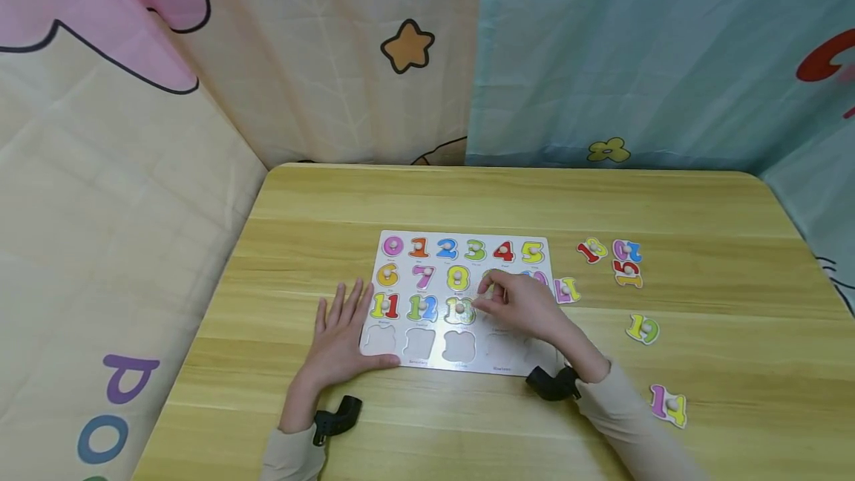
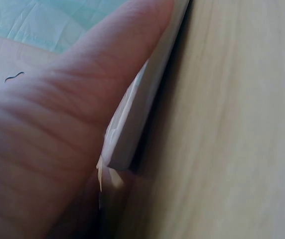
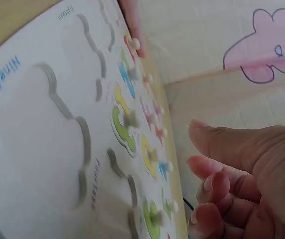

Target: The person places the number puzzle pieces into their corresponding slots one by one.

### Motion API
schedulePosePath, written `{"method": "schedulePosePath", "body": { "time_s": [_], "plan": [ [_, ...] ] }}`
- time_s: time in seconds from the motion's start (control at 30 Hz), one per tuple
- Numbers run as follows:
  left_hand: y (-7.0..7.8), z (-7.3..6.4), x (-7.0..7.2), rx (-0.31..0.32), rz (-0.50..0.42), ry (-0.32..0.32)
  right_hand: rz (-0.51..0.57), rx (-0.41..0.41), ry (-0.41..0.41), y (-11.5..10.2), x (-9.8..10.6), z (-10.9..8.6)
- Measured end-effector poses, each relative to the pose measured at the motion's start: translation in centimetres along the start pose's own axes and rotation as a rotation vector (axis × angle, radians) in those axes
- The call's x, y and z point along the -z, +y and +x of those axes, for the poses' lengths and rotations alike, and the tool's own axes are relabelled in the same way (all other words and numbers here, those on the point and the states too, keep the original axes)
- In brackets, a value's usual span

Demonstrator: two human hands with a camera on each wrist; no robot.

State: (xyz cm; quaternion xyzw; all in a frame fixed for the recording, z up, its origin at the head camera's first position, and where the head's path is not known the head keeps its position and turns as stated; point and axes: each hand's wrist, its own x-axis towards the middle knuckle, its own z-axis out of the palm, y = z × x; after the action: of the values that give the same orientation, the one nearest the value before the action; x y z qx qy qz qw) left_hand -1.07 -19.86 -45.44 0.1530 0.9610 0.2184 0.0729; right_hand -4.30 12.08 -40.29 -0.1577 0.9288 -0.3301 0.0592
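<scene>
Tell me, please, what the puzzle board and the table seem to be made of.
Puzzle board: probably wood or fibreboard, from its thick edge; glossy white face, reflecting light. Table: wood or wood-look laminate, smooth, slightly shiny; streaked grain leaves both open.

Soft glare on puzzle board [image 1: 440,348]

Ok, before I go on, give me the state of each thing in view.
Puzzle board: flat on the table, partly filled
Top-row pieces 0 to 5: in their slots
Piece 13: in its slot; cannot tell whether flush
Uncovered bottom-row slots: empty
Loose pieces: on the table, right of the board
Left hand: fingers spread, at the board's near left corner
Right hand: fingers bent, over the board beside piece 13, nothing held
</scene>
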Motion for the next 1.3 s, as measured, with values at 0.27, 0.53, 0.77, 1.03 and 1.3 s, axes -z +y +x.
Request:
{"method": "schedulePosePath", "body": {
  "time_s": [0.27,0.53,0.77,1.03,1.3],
  "plan": [
    [0.0,0.1,-0.1,-0.007,0.004,-0.004,0.049,-0.066,0.144,3.3,4.8,-3.1],
    [0.0,0.1,-0.1,-0.003,0.008,-0.011,0.058,-0.135,0.271,5.7,8.9,-7.2],
    [0.0,-0.1,-0.1,-0.003,-0.007,-0.010,0.019,-0.184,0.307,7.5,10.8,-10.6],
    [0.0,0.1,0.2,-0.006,0.000,-0.018,-0.010,-0.188,0.204,10.2,11.9,-14.7],
    [0.1,0.1,0.2,-0.006,-0.003,-0.020,0.110,-0.254,-0.032,11.9,10.8,-17.6]
  ]
}}
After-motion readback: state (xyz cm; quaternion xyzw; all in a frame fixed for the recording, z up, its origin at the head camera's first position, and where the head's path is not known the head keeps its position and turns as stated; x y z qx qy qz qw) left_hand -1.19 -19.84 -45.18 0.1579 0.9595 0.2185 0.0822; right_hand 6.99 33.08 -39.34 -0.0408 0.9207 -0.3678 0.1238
